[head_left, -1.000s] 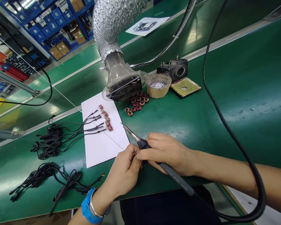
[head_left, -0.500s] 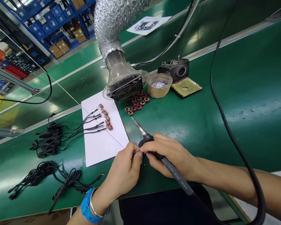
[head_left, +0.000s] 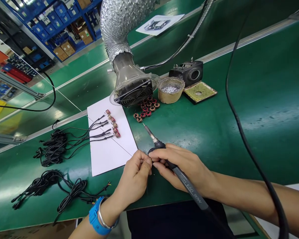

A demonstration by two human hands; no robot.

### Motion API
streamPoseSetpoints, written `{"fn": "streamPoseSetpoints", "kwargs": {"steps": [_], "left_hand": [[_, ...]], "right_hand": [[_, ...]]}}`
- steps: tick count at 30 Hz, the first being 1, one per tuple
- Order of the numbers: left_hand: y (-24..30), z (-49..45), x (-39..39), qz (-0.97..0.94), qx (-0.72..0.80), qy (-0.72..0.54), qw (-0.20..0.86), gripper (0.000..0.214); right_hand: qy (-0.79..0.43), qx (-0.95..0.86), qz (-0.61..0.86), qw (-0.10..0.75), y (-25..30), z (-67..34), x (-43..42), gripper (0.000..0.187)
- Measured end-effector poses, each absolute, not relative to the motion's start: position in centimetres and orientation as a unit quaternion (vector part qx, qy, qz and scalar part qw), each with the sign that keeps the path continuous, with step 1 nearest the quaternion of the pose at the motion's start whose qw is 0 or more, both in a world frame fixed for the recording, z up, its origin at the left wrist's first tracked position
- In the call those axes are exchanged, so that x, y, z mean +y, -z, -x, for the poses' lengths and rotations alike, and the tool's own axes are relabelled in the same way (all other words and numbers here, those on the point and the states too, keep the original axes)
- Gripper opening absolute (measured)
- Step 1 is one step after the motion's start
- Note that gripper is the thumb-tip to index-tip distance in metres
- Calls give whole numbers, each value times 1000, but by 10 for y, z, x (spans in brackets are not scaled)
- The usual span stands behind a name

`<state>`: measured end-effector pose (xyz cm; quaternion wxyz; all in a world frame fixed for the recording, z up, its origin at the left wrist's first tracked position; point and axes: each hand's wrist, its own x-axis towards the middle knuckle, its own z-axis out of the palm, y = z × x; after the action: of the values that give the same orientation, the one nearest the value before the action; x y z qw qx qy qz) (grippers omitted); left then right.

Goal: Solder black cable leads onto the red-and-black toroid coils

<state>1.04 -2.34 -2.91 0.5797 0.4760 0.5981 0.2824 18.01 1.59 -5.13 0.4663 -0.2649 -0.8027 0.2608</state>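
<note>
Swung rightward over the last second: tip of the iron (head_left: 186, 187), off the paper (head_left: 107, 159) edge and now aimed at the coils (head_left: 146, 110). Gripping the handle in the right hand (head_left: 181, 164), fingers wrapped about it like a pen, tip raised over the bench (head_left: 239, 99) just short of the coils. Pinching a thin wire (head_left: 119, 143) in the left hand (head_left: 134, 177), thumb and fingertips pressed together, close against the right fingertips; wire stretched back and left across the paper. Wearing a blue watch (head_left: 96, 217) on the left wrist. Trailing from the handle, up and to the right: black cord (head_left: 241, 132). Left of the hands, heaps of black cables (head_left: 52, 189) on the bench. On the paper, a row of small parts (head_left: 112, 125) with leads running left. Past the coils, fan (head_left: 134, 94) at a foil duct's mouth, pot (head_left: 170, 90), tray (head_left: 200, 93), stand (head_left: 189, 71). Farthest back, blue shelves (head_left: 52, 20).
</note>
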Motion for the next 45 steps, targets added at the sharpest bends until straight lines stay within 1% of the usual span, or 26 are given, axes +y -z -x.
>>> {"fn": "streamPoseSetpoints", "kwargs": {"steps": [4,7,9,11,13,16,20,22,27,30,34,39,45], "left_hand": [[33,-12,-22,-390,554,-312,666,24],[33,-11,-18,-338,519,-285,732,21],[33,-10,-16,-333,516,-272,741,21],[32,-12,-15,-341,530,-285,722,23],[32,-14,-14,-347,549,-310,694,24],[33,-20,-12,-345,575,-340,660,23],[36,-25,-12,-342,600,-356,630,20],[37,-26,-14,-351,607,-355,618,20],[38,-29,-17,-368,621,-352,596,22],[38,-30,-17,-381,619,-354,589,23],[38,-31,-18,-387,619,-352,586,24],[36,-32,-18,-391,624,-348,580,24],[37,-33,-18,-388,625,-349,580,25]], "right_hand": [[-264,-816,255,446,53,-182,17,27],[-248,-859,223,388,53,-187,20,25],[-216,-883,212,360,53,-190,21,26],[-190,-887,214,362,53,-193,23,27],[-180,-871,225,397,53,-195,24,26],[-197,-824,256,466,50,-201,25,28],[-256,-755,297,526,44,-216,21,43],[-284,-741,304,527,42,-224,18,41],[-339,-724,329,503,42,-236,13,25],[-369,-711,341,493,44,-237,11,18],[-391,-712,324,485,44,-234,11,18],[-384,-698,314,516,45,-229,11,19],[-382,-699,304,523,44,-227,10,20]]}}
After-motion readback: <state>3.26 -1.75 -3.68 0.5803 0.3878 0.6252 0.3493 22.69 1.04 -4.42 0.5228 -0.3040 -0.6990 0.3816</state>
